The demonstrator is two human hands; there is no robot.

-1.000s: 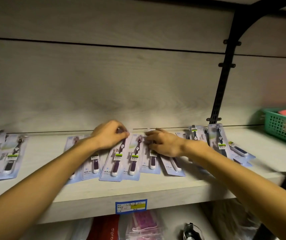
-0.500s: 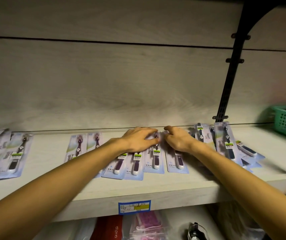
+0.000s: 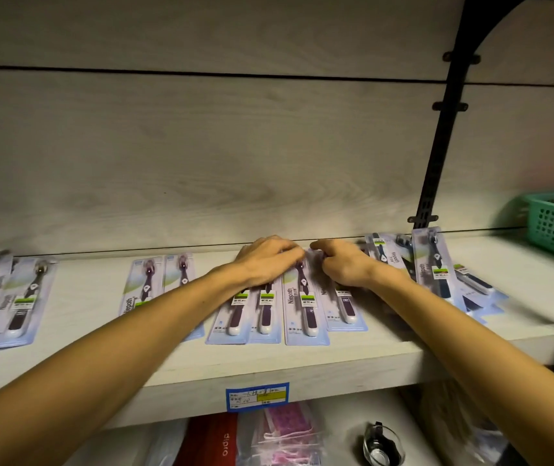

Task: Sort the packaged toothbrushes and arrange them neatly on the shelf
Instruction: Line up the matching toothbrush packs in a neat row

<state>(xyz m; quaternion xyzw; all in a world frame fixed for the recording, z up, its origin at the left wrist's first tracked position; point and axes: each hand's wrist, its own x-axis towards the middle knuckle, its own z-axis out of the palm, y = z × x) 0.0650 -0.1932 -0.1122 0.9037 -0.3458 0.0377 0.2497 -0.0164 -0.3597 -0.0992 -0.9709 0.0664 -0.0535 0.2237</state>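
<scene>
Left hand [image 3: 268,260]: fingers curled down on the far ends of the middle packs; pressing or pinching, I cannot tell.
Right hand [image 3: 344,264]: fingers curled, it seems to pinch the far end of the rightmost pack [image 3: 344,307] in the row.
Toothbrush packs [image 3: 305,307]: they lie flat in a row on the shelf [image 3: 302,361], long axis from near to far, handles toward the near edge.
Key relation: both hands are at the far ends, nearly touching; the loose pile [image 3: 436,270] lies just right of the right hand, which is nearer to it.
Other packs: a group at far left [image 3: 16,297].
</scene>
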